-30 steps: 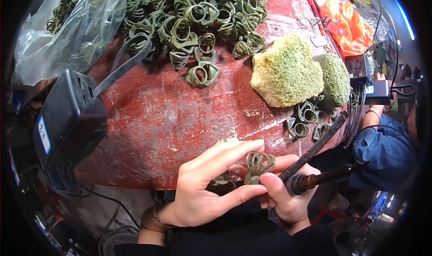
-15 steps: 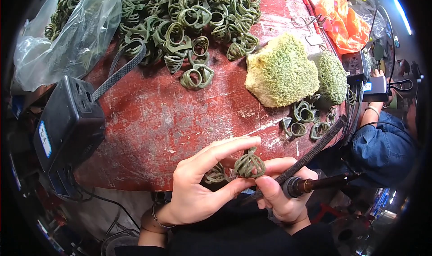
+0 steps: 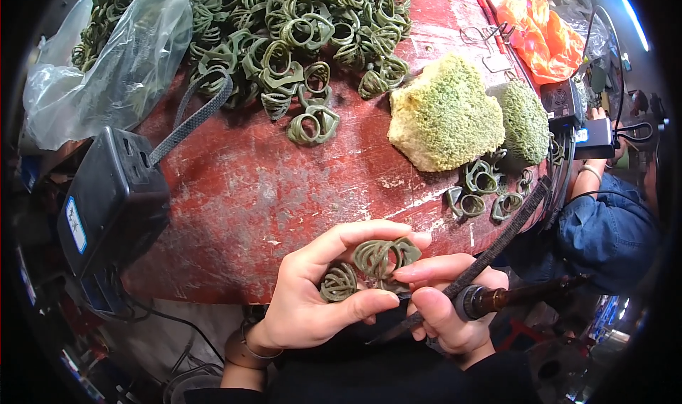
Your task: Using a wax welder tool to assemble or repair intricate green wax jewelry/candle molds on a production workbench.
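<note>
My left hand (image 3: 302, 308) is closed around two dark green openwork rings. One ring (image 3: 380, 258) sits between its thumb and fingers, its round opening showing, while the other ring (image 3: 338, 282) rests against the palm. Fingers of my right hand (image 3: 447, 322) touch the first ring's lower right side. That same hand grips a long dark file (image 3: 504, 235), slanting up to the right, together with a tool with a brown handle and a black collar (image 3: 483, 301). The tool's working end is hidden by the hand. Both hands are just off the table's near edge.
A large pile of green rings (image 3: 298, 31) covers the back of the red table (image 3: 249, 219). To its left lie a clear plastic bag (image 3: 121, 70) and a black box with a strap (image 3: 121, 198). Rough yellow-green blocks (image 3: 447, 113) stand right. Another person's blue sleeve (image 3: 604, 219) shows beyond.
The held ring has been turned, so its opening now shows instead of its ribbed dome. My left fingers have opened slightly, and the right fingertips have shifted onto the ring's side.
</note>
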Demonstrator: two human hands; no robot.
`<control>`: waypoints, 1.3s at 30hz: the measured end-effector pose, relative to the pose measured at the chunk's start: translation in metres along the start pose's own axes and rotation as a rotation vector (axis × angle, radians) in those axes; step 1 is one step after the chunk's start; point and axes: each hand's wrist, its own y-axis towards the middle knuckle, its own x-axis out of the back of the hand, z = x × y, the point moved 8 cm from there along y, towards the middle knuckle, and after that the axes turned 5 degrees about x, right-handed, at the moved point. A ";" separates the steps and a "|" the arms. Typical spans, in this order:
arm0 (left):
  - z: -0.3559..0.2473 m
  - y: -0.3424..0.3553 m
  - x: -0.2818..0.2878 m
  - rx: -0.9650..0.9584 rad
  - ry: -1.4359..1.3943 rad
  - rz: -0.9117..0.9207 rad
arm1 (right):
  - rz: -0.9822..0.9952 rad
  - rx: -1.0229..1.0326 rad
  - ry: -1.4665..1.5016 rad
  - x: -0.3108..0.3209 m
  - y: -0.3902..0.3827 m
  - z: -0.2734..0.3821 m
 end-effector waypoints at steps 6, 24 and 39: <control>0.002 0.000 0.001 0.036 -0.009 0.019 | -0.203 -0.057 0.024 0.005 -0.001 -0.004; -0.014 -0.007 0.003 -0.347 0.277 -0.080 | -0.092 -0.126 -0.031 0.007 -0.001 -0.007; -0.034 -0.019 0.005 -0.494 0.546 -0.276 | -0.184 -0.099 -0.010 0.007 -0.001 -0.011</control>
